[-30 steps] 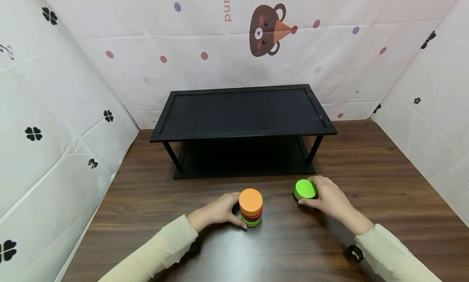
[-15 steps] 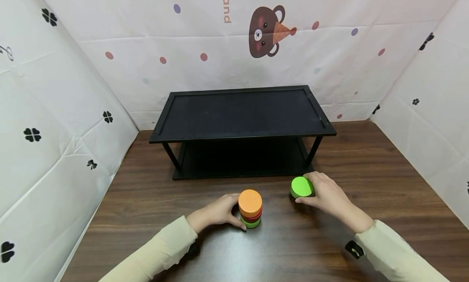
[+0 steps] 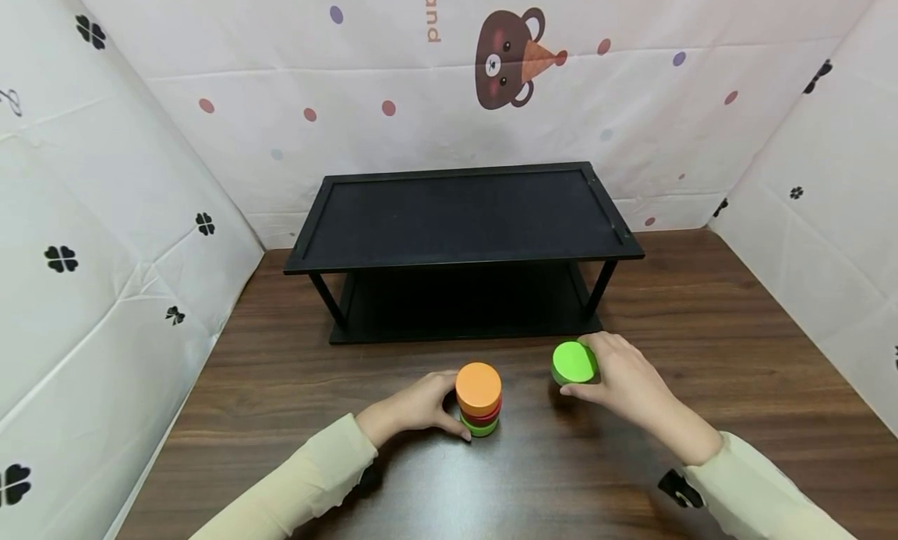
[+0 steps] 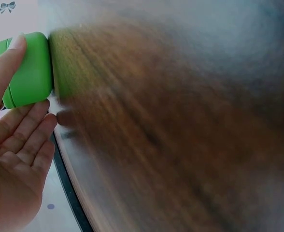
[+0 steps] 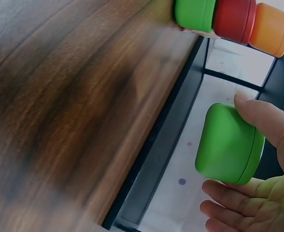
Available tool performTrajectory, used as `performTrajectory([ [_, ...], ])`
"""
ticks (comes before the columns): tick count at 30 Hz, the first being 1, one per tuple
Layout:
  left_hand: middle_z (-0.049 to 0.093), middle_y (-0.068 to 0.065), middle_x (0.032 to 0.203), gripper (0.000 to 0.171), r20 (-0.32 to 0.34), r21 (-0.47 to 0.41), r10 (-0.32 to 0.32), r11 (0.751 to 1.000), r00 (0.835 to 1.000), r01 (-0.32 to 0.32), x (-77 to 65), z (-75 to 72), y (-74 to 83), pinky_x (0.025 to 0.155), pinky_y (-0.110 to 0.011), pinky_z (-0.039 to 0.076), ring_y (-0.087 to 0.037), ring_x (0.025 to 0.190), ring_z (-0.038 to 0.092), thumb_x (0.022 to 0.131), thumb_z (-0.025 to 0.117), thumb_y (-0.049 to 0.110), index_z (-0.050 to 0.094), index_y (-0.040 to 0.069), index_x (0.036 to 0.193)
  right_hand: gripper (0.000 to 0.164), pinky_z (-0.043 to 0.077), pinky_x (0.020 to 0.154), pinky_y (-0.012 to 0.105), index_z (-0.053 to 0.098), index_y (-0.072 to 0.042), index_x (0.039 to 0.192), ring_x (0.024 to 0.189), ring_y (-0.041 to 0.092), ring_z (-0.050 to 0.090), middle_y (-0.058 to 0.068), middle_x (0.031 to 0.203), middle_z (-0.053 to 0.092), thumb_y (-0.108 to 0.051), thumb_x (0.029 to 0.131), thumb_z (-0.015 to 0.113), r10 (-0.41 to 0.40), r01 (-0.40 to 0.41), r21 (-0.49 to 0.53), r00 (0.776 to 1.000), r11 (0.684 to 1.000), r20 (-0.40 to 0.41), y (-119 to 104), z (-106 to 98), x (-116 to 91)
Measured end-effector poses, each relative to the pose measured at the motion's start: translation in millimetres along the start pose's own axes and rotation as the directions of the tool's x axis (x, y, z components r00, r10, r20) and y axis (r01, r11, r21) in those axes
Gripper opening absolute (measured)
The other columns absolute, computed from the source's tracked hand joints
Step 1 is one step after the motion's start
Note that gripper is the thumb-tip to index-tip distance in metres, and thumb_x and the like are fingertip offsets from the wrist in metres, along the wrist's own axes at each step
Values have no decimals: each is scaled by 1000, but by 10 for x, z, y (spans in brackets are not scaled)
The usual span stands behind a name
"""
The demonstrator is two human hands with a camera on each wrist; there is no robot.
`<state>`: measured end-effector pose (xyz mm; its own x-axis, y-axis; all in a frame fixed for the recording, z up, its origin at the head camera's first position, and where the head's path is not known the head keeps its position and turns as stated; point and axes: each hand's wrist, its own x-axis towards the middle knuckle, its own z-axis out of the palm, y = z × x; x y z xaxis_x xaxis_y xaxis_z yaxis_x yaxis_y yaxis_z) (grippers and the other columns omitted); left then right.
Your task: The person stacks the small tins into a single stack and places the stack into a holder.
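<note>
A stack of three small round lidded jars stands on the table. The orange jar [image 3: 479,388] is on top, a red jar [image 5: 233,19] in the middle and a green jar [image 4: 31,72] at the bottom. My left hand [image 3: 421,405] holds the bottom jar from the left, thumb on the near side and fingers behind. To the right of the stack, my right hand [image 3: 627,380] grips a second green jar [image 3: 573,362] between thumb and fingers. The right wrist view shows this jar [image 5: 229,145] raised off the tabletop, with a gap between it and the stack.
A black two-tier rack [image 3: 463,217] stands behind the jars, its lower shelf [image 3: 463,306] close to the tabletop. White printed sheets [image 3: 393,72] enclose the wooden table [image 3: 281,400] at the back and both sides. A black wrist strap [image 3: 679,489] shows under the right sleeve.
My right hand has lifted the second green jar and carried it slightly left, toward the stack. The left hand and the stacked jars have stayed in place.
</note>
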<state>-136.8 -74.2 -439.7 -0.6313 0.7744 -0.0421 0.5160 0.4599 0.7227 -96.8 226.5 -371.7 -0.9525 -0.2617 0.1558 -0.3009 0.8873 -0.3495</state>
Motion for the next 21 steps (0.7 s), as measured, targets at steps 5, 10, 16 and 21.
performTrajectory([
  [5, 58, -1, 130, 69, 2, 15, -16, 1000, 1000, 15, -1, 1, 4, 107, -32, 40, -16, 123, 51, 70, 85, 25, 55, 11, 131, 63, 46, 75, 44, 59, 3, 109, 92, 28, 56, 13, 102, 63, -33, 65, 86, -10, 10, -1, 1000, 1000, -2, -62, -40, -5],
  [10, 58, -1, 130, 69, -2, 18, -20, 1000, 1000, 20, 2, 4, 4, 107, -33, 40, -16, 123, 51, 70, 85, 25, 55, 11, 130, 64, 47, 75, 46, 59, 3, 109, 93, 29, 57, 13, 101, 63, -34, 64, 87, -18, 18, -11, 1000, 1000, -3, -136, -82, -10],
  [16, 59, -2, 129, 69, -9, 9, -13, 1000, 1000, 13, -4, 9, -4, 107, -34, 40, -18, 123, 52, 69, 85, 26, 56, 10, 130, 63, 47, 75, 45, 59, 3, 109, 92, 28, 56, 11, 100, 63, -33, 65, 86, -15, 15, -25, 1000, 1000, 4, -189, -113, -6],
  [21, 59, -3, 129, 68, -13, 11, -3, 1000, 1000, 3, -9, 14, -9, 106, -35, 41, -19, 122, 53, 70, 85, 26, 56, 9, 129, 62, 47, 76, 44, 59, 3, 109, 92, 27, 56, 11, 99, 62, -32, 65, 86, -30, 30, -24, 1000, 999, -2, -230, -137, -10],
])
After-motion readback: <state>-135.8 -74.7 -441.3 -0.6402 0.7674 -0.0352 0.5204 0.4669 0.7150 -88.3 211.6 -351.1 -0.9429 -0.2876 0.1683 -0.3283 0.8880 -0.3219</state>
